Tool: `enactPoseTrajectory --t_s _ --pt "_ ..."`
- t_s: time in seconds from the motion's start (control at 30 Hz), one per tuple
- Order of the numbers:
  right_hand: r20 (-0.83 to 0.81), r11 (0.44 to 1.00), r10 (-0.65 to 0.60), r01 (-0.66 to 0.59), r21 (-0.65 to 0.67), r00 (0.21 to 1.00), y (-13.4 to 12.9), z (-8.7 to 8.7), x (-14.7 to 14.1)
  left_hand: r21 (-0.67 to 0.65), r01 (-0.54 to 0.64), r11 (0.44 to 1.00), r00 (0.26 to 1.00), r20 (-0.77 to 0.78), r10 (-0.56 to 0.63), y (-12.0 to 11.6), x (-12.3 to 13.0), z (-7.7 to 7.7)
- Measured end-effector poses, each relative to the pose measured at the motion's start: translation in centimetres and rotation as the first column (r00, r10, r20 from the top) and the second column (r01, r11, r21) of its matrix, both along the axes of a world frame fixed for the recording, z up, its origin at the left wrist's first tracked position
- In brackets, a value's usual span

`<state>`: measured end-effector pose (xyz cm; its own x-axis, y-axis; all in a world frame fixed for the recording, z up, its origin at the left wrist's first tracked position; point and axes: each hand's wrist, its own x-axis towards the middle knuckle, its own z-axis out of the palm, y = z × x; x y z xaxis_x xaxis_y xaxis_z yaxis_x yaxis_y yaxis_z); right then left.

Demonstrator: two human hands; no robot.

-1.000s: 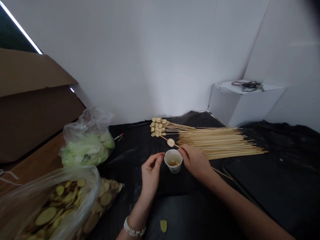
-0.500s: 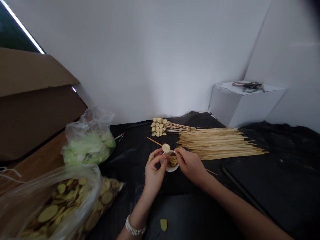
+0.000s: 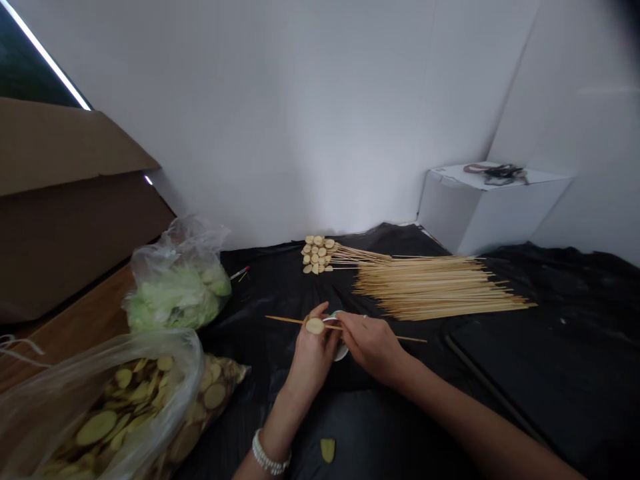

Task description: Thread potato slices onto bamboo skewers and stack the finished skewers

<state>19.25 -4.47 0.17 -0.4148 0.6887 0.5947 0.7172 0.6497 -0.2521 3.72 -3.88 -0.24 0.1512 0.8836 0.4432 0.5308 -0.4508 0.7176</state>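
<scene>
A thin wooden skewer point(image 3: 284, 319) lies nearly level across both hands, with one pale round slice point(image 3: 315, 326), like potato, over it. My right hand point(image 3: 373, 343) is closed around the skewer, whose end pokes out to the right. Just behind the slice, my left hand point(image 3: 307, 357) has its fingers curled at a small white cup point(image 3: 341, 352). The cup is mostly covered by the hands, and its contents are hidden. On the black sheet nearer to me lies a single cut slice point(image 3: 327, 450).
Skewers tipped with slices point(image 3: 316, 255) lie at the back, beside a wide spread of bare skewers point(image 3: 440, 287). At left stand an open plastic bag of slices point(image 3: 187, 360) and a bag of pale green vegetable point(image 3: 177, 293). A white box point(image 3: 460, 207) stands back right.
The skewer has turned more level, and its slice has moved left and down onto my left hand. My left hand has rotated, and both hands now cover more of the cup.
</scene>
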Motion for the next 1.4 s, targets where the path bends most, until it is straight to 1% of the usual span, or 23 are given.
enactPoseTrajectory --t_s 0.13,0.27,0.33,0.4,0.5,0.57,0.63,0.77,0.83,0.97,1.03,1.13,1.3,1.4 --pt "0.014 0.999 0.019 -0.018 -0.033 1.000 0.0 -0.2 0.0 -0.007 0.020 1.000 0.996 -0.091 -0.021 0.5 -0.4 -0.6" --pt "0.002 0.997 0.030 -0.030 -0.077 1.000 0.0 -0.1 -0.1 -0.008 0.022 1.000 0.991 -0.133 -0.023 0.8 -0.8 -1.4" --pt "-0.010 0.995 0.016 -0.017 -0.101 1.000 0.0 0.0 -0.1 -0.022 0.032 0.999 0.989 -0.145 -0.035 0.7 -0.9 -1.4" --pt "-0.024 0.992 0.007 -0.009 -0.124 1.000 0.1 0.1 0.0 -0.040 0.029 0.999 0.995 -0.099 -0.033 0.5 -0.8 -1.0" --pt "-0.056 0.989 -0.001 -0.007 -0.146 0.998 0.2 0.2 0.0 -0.056 0.040 0.998 0.998 0.050 -0.037 0.3 -0.8 -0.2" --pt "-0.065 0.986 -0.013 0.002 -0.167 0.998 0.2 0.2 0.1 -0.057 0.079 0.995 0.995 0.057 -0.076 0.2 -0.9 0.2" --pt "-0.060 0.982 -0.021 0.009 -0.188 0.998 0.2 0.2 0.1 -0.034 0.091 0.995 0.996 0.009 -0.090 0.3 -0.9 0.2" --pt "-0.044 0.979 -0.011 0.002 -0.202 0.999 0.0 0.4 0.0 0.013 0.023 1.000 0.994 -0.103 -0.022 0.4 -0.9 -0.1" --pt "-0.041 0.979 -0.002 -0.006 -0.203 0.999 -0.1 0.5 0.0 -0.009 -0.005 1.000 0.982 -0.191 0.003 0.2 -0.9 -0.3" --pt "-0.044 0.980 0.021 -0.030 -0.196 0.999 -0.2 0.5 -0.2 -0.057 -0.031 0.998 0.921 -0.389 0.007 -0.2 -1.0 -0.3" --pt "-0.041 0.982 0.029 -0.036 -0.183 0.999 -0.3 0.6 -0.2 -0.056 -0.033 0.998 0.909 -0.416 0.007 -0.4 -1.0 -0.1" --pt "-0.041 0.981 0.005 -0.012 -0.195 0.999 -0.2 0.7 -0.1 -0.046 -0.030 0.999 0.898 -0.440 0.007 -0.5 -1.0 0.5" --pt "-0.087 0.967 -0.014 -0.009 -0.254 0.996 0.1 0.8 0.0 -0.030 -0.056 0.998 0.838 -0.544 0.031 -0.7 -0.7 1.2" --pt "-0.071 0.971 -0.010 -0.007 -0.241 0.997 0.1 0.7 0.0 -0.086 -0.111 0.990 0.783 -0.622 0.034 -0.9 -0.5 1.6"
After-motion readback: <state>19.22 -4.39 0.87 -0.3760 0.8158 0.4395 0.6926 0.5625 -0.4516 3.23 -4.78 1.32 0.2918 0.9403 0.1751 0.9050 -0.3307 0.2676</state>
